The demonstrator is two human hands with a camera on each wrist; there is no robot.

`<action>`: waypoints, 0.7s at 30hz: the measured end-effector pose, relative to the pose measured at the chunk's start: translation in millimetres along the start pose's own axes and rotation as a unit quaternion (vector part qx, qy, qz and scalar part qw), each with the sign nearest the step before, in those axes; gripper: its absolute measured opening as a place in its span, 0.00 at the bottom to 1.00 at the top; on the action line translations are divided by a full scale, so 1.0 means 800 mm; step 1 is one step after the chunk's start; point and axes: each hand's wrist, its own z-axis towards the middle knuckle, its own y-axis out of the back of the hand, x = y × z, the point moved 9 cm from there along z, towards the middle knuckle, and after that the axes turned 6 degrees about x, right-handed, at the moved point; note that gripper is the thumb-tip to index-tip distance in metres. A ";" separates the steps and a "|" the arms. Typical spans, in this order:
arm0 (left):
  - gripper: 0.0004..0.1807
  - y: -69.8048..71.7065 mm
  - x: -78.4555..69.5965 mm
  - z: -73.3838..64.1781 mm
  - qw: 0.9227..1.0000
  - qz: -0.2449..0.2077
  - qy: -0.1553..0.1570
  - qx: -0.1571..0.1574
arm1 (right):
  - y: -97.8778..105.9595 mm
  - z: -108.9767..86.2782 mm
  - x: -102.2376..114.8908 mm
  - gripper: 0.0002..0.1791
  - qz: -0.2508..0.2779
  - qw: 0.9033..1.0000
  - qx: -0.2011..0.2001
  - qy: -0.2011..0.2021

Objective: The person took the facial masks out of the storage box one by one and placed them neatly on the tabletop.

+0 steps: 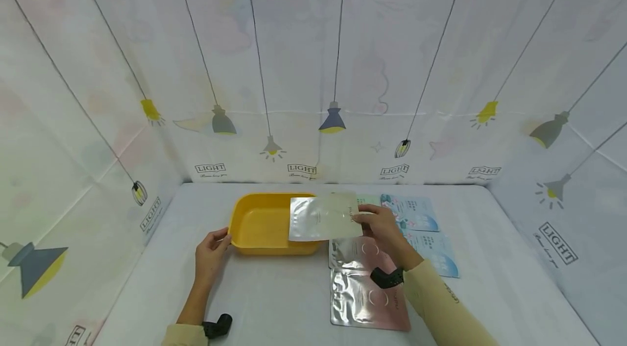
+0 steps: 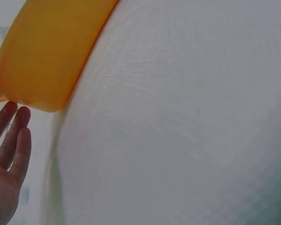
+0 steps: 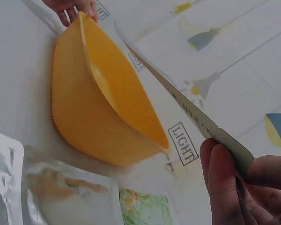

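Observation:
A yellow plastic basin (image 1: 257, 226) stands on the white table. At its left end my left hand (image 1: 210, 251) holds the rim; in the left wrist view, several extended fingers (image 2: 21, 150) reach the basin's edge. My right hand (image 1: 384, 226) pinches the right end of a silver and pale green face mask packet (image 1: 320, 219). That packet is raised, partly over the basin's right side, and the right wrist view shows the packet (image 3: 192, 110) edge-on between thumb and fingers. Below the right hand lie pink and silver packets (image 1: 369, 300).
Blue floral packets (image 1: 433, 251) lie to the right of the right hand. A green floral packet (image 3: 145, 206) lies near another silvery packet (image 3: 72, 187) beside the basin. Behind the table hangs a white cloth (image 1: 294, 63) printed with lamps.

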 end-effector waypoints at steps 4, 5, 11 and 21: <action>0.21 -0.001 -0.001 0.002 1.000 0.001 0.006 0.009 | 0.026 -0.014 -0.003 0.29 -0.008 1.000 0.006 0.000; 0.21 0.000 0.000 0.002 1.000 0.005 0.006 0.009 | 0.033 -0.016 -0.004 0.30 -0.014 1.000 0.006 0.001; 0.20 0.001 0.001 0.002 1.000 0.017 0.003 -0.002 | 0.073 -0.032 -0.014 0.31 -0.046 0.999 0.004 0.005; 0.19 -0.001 -0.009 -0.005 1.000 0.008 0.002 0.000 | 0.132 -0.070 -0.040 0.34 -0.077 0.997 -0.018 -0.023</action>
